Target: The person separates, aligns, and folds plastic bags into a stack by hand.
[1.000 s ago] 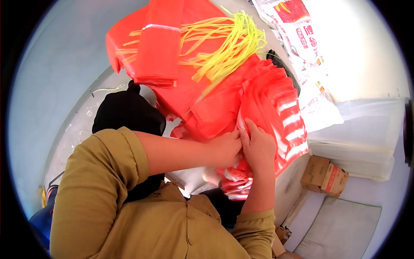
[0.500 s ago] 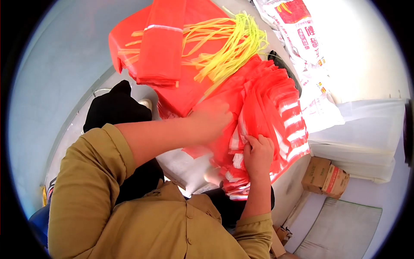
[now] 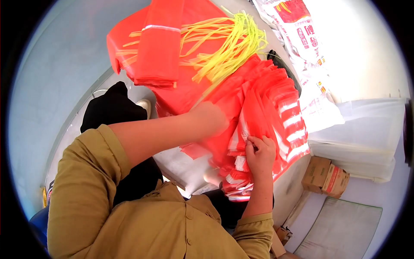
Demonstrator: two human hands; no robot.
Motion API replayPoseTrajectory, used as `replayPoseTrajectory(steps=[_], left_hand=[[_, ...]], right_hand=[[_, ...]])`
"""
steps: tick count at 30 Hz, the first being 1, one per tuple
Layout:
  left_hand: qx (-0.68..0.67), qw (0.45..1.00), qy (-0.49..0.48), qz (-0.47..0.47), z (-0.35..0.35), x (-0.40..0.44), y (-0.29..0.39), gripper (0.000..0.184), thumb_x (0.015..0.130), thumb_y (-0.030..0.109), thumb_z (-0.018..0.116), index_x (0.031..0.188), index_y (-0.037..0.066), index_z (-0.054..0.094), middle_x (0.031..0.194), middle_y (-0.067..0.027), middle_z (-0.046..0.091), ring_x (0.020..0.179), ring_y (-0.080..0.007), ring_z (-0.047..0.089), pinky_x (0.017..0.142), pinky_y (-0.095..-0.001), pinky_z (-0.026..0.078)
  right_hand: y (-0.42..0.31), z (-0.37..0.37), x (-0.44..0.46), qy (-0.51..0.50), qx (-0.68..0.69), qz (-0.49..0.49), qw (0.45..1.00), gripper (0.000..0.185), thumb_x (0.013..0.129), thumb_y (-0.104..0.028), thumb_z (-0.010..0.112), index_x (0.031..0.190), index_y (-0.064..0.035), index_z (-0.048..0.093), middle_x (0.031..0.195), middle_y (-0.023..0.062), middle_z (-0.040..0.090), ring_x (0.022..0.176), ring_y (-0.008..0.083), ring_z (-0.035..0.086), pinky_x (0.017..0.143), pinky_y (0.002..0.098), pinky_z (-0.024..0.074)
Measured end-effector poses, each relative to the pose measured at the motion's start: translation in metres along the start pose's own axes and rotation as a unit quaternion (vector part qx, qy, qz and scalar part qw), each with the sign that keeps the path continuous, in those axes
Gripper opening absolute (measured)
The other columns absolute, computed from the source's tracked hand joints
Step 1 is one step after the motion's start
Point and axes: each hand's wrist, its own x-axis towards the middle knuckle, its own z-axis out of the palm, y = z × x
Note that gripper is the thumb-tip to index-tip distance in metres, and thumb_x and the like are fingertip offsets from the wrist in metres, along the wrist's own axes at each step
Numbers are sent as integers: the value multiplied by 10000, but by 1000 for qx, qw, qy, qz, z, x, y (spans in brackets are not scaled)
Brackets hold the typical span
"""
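The right hand [image 3: 261,156] sat closest to the red plastic film [image 3: 264,105], its thumb and forefinger pinched at a pale edge of the pile; I took that grip to be steadying thin layers that could easily slip. The left hand [image 3: 211,121] was just to the left of those fingers, over the same film and too blurred for me to tell whether its own fingers held anything. The film lay beneath both hands and fanned out to the right of the right fingers, its white edges stepped apart, presumably so that each layer could be found by touch.

Beyond the left fingers, bright yellow strips [image 3: 241,34] spread over more red plastic. A folded red bundle [image 3: 158,58] lay across their left ends, and its weight seemed to keep them from sliding about. A whitish band [image 3: 161,28] crossed it, apparently holding the folds together.

Farther off, past the fanned film, a printed white sack [image 3: 299,36] lay slumped, and well to the right of the right fingers stood a cardboard box [image 3: 317,175].
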Motion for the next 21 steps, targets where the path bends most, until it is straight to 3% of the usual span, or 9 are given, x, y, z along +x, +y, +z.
replayPoseTrajectory(steps=[5,8,14,17,20,21], left_hand=[[-35,994,11,103,8,-21,22,57,795,128,700,791,73,689,777,-101,725,742,-306,737,579,-443,559],[-45,987,-79,132,-4,-21,27,67,779,125,705,776,71,666,759,-107,717,734,-309,737,563,-437,553],[-85,976,74,187,8,-26,31,93,820,153,673,864,72,661,750,-100,700,718,-312,729,571,-462,551],[-145,973,122,132,-13,-28,34,118,838,160,653,915,72,670,756,-101,698,736,-318,726,577,-472,553],[-169,962,182,111,-9,-19,36,141,822,208,708,876,84,665,897,-98,702,854,-302,722,665,-438,567],[-157,966,163,125,-14,-16,39,113,821,191,699,844,86,664,855,-96,699,831,-300,722,637,-442,564]], right_hand=[[3,-3,0,0,6,1,1000,102,847,-108,776,919,-39,800,843,118,681,878,326,638,804,424,522],[8,-4,1,0,12,5,1000,99,859,-116,781,908,-32,798,830,122,678,868,328,638,793,426,518],[8,-7,2,-2,11,6,1000,92,839,-114,796,887,-35,791,804,118,662,858,332,635,783,427,516],[8,-6,1,-17,-17,-12,1000,182,765,-142,833,918,-57,782,818,97,647,861,325,632,799,431,520],[-5,-8,0,-4,-79,-61,995,315,689,-177,848,979,-81,769,854,79,639,880,320,633,824,441,525],[-9,-8,0,-12,-84,-54,995,308,699,-185,831,982,-84,767,857,83,638,879,325,629,831,446,519]])
